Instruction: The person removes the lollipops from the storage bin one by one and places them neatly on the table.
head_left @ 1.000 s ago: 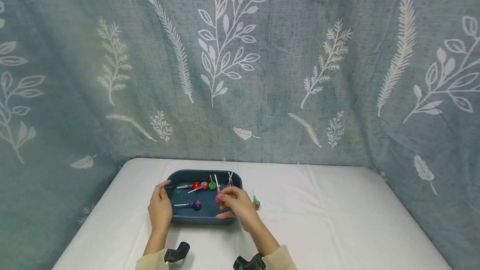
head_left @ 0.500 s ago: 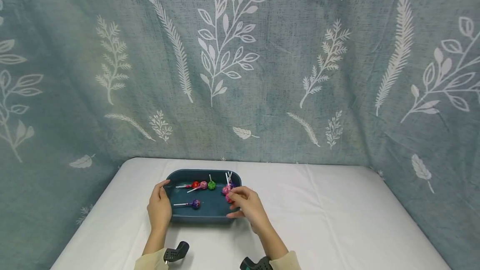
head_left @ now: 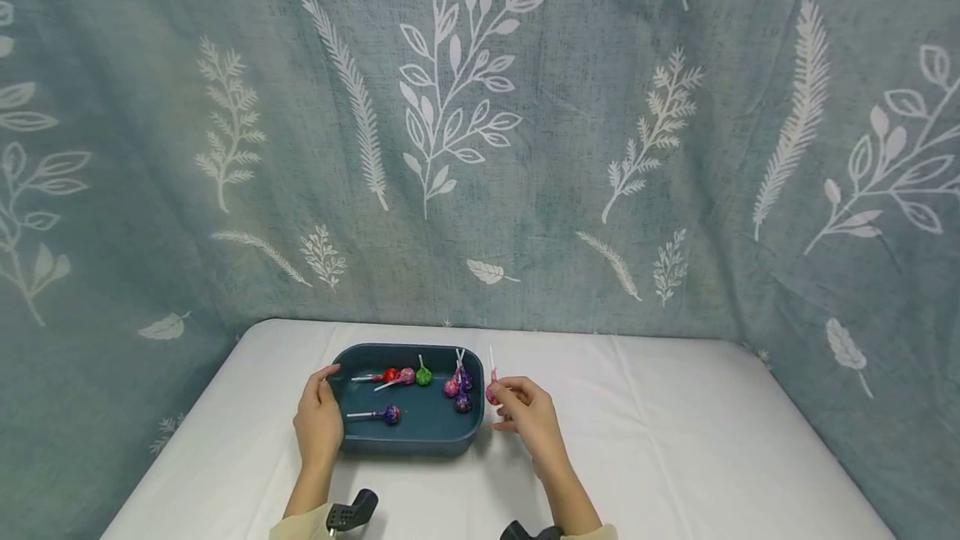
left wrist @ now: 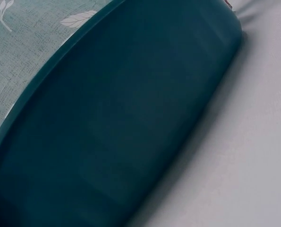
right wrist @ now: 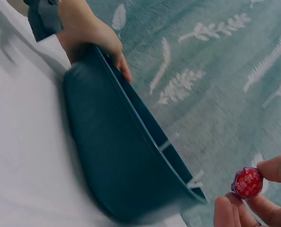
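A pink-and-red wrapped lollipop (right wrist: 248, 183) is pinched between the thumb and fingers of my right hand (head_left: 528, 419), its white stick pointing up in the head view. That hand is just outside the right end of a dark teal bin (head_left: 420, 445). My left hand (head_left: 318, 419) holds the bin's left end, with fingertips at the rim. Inside the bin lie a red lollipop (head_left: 391, 375), a pink one beside it, a green lollipop (head_left: 423, 376), and a purple lollipop (head_left: 391, 415) nearer the front. Pink and purple lollipops (head_left: 462, 402) cluster at its right end.
White cloth covers the table (head_left: 675, 440), stretching away to the right of the bin. Behind it hangs a blue-green curtain (head_left: 525, 190) with white leaf prints. The bin's wall (left wrist: 121, 104) fills most of the left wrist view.
My right hand has carried the lollipop rightward, from over the bin to past its right rim. A green lollipop on the cloth there is now out of sight. The left hand has stayed put.
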### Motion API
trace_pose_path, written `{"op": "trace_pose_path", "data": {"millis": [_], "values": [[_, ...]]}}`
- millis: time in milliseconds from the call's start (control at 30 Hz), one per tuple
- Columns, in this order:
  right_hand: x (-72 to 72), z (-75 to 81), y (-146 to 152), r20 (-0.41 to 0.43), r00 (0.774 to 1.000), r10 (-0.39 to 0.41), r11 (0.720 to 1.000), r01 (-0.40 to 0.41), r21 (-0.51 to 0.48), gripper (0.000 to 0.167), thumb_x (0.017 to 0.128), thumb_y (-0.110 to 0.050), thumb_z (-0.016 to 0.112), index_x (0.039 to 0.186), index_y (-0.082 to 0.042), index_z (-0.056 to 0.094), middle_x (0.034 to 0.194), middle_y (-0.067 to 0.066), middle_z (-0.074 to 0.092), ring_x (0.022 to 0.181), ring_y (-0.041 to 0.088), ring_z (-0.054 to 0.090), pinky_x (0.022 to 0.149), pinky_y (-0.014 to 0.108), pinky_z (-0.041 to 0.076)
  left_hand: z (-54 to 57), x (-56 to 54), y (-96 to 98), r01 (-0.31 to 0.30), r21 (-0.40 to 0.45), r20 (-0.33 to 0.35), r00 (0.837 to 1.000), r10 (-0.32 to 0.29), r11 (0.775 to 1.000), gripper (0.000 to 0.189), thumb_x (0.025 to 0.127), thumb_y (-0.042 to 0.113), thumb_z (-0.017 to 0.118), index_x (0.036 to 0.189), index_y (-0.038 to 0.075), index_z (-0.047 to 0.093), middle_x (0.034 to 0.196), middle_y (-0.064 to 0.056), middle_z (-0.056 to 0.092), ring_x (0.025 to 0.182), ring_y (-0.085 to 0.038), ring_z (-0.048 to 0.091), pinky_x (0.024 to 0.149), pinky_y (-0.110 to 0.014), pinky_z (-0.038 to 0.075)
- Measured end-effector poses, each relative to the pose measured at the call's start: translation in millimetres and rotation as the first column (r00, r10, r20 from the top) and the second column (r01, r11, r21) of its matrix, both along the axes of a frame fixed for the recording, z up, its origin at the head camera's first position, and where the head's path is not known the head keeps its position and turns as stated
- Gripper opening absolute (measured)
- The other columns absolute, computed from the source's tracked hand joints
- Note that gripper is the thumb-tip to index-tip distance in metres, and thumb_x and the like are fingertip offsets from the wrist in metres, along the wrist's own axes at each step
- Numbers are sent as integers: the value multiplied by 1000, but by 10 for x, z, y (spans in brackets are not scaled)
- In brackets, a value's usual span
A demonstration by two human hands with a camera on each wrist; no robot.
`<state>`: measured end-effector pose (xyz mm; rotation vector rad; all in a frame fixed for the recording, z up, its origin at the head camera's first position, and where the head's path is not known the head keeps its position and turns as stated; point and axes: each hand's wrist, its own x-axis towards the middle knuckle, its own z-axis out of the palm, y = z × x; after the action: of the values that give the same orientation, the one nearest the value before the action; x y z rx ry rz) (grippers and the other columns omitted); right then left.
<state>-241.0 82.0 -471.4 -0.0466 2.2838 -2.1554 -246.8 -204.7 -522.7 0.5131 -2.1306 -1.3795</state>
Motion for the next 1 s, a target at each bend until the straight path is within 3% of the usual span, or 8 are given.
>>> {"op": "trace_pose_path", "data": {"millis": [233,600,867,1000], "values": [[-35,-94,172,7,995,-102,995,101,25,31,93,-23,65,107,5,63,90,10,67,82,32,63,64,31,58,18,-8,-19,-4,2,-7,1000,4,1000,31,104,9,36,125,7,59,136,-22,52,131,-42,40,101,-61,33],[-64,-302,335,-7,984,-181,973,180,148,25,93,-22,65,103,0,66,85,6,67,82,27,62,61,30,57,25,-14,-8,-4,-2,-5,1000,4,1000,31,103,9,37,125,7,59,137,-22,51,130,-43,40,101,-62,33],[-105,-388,408,7,970,-243,941,234,245,23,91,-22,66,100,-2,68,78,10,67,60,19,56,43,22,42,13,-3,3,0,-2,12,1000,0,1000,32,104,11,35,126,7,58,138,-21,50,131,-43,39,102,-62,32],[-138,-450,414,18,968,-251,932,237,272,25,91,-24,65,100,-1,67,76,11,66,54,16,52,41,21,39,17,1,4,1,-2,8,1000,-1,1000,32,104,10,35,126,7,59,137,-21,51,131,-42,39,102,-62,32]]}}
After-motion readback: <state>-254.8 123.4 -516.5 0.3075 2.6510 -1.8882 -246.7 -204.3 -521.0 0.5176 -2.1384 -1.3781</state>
